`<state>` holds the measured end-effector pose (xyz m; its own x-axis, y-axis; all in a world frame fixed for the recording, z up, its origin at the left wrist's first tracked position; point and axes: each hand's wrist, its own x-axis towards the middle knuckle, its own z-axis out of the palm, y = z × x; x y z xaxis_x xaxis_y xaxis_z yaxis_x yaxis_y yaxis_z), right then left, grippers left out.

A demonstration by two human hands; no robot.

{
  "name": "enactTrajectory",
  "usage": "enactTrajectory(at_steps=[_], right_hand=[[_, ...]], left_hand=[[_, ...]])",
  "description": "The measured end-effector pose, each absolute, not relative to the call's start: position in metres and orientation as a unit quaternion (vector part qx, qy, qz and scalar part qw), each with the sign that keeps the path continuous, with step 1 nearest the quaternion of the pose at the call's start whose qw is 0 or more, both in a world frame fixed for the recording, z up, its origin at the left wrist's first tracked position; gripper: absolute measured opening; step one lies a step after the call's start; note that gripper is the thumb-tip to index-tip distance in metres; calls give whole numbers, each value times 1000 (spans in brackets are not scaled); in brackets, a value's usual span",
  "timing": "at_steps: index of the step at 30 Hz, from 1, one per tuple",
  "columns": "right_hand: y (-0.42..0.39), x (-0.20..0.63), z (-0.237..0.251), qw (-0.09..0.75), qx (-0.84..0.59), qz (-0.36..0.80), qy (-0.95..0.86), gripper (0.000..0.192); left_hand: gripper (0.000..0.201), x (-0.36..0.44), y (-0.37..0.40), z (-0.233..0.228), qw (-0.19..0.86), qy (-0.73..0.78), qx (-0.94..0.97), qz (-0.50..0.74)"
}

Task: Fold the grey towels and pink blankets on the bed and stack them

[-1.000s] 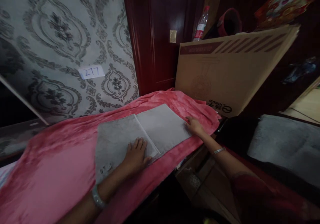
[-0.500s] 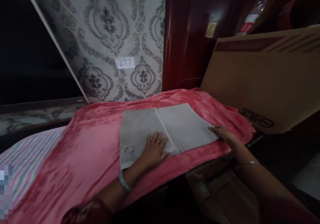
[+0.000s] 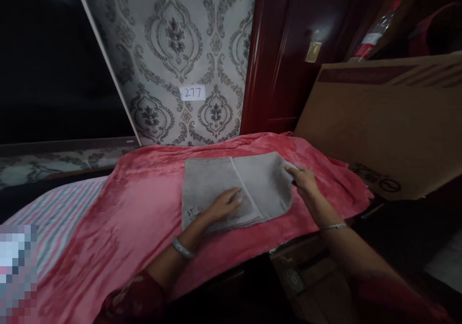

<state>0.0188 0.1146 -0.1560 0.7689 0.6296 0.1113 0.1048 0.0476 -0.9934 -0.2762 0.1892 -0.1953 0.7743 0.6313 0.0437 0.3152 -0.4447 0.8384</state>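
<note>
A grey towel (image 3: 234, 189) is laid flat on a pink blanket (image 3: 137, 218), near the middle of it. The towel is folded, and a fold line is seen down its middle. The left hand (image 3: 224, 204) is pressed on the left half of the towel, close to the fold line, with the fingers stretched out and nothing gripped. The right edge of the towel is pinched by the right hand (image 3: 303, 179), so the grip there is closed on the cloth. That edge is lifted a little and curled over toward the middle. A bracelet (image 3: 182, 248) is worn on the left wrist, and a thin bangle (image 3: 334, 226) is worn on the right wrist.

A striped sheet (image 3: 54, 218) is seen under the blanket on the left. A big cardboard box (image 3: 378, 117) is leaned up at the right, just beside the blanket. A small paper label (image 3: 192, 92) with the number 277 is stuck on the patterned wall (image 3: 173, 49) behind. A dark red door (image 3: 285, 64) is seen next to the wall, and a plastic bottle (image 3: 371, 37) is seen behind the box.
</note>
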Motion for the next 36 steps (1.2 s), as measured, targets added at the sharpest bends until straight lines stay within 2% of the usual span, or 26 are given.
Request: enactTrajectory(at_steps=[2, 4, 5, 6, 9, 11, 15, 19, 21, 27, 29, 32, 36], right_hand=[[137, -10, -138, 620, -670, 189, -362, 19], [153, -51, -129, 506, -681, 148, -508, 18], [157, -74, -129, 481, -674, 144, -542, 17], [157, -98, -132, 461, -665, 141, -571, 17], [144, -156, -155, 311, -639, 65, -700, 23], [129, -178, -174, 267, -629, 59, -727, 25], [105, -185, -201, 270, -633, 62, -723, 31], [93, -179, -218, 311, -631, 40, -709, 44], [91, -176, -221, 308, -633, 30, -710, 44], [96, -177, -198, 328, -595, -37, -733, 49], [100, -187, -191, 332, -574, -56, -746, 49], [104, -208, -198, 305, -560, -53, -769, 45], [106, -230, -222, 257, -563, -38, -785, 36]], left_hand=[[58, -286, 211, -182, 578, 317, 714, 235], [58, -297, 233, -167, 674, 350, 595, 264], [57, -303, 243, -161, 705, 362, 546, 273], [56, -308, 252, -156, 726, 375, 504, 280], [55, -319, 269, -149, 744, 416, 425, 306], [53, -320, 273, -151, 727, 443, 417, 317], [44, -313, 278, -160, 679, 466, 462, 329], [69, -293, 288, -166, 626, 478, 499, 361], [77, -278, 295, -167, 591, 481, 524, 381], [55, -252, 318, -150, 480, 506, 579, 423], [55, -259, 325, -143, 448, 509, 592, 436], [54, -282, 331, -145, 416, 532, 601, 428], [41, -306, 336, -165, 401, 578, 603, 377]])
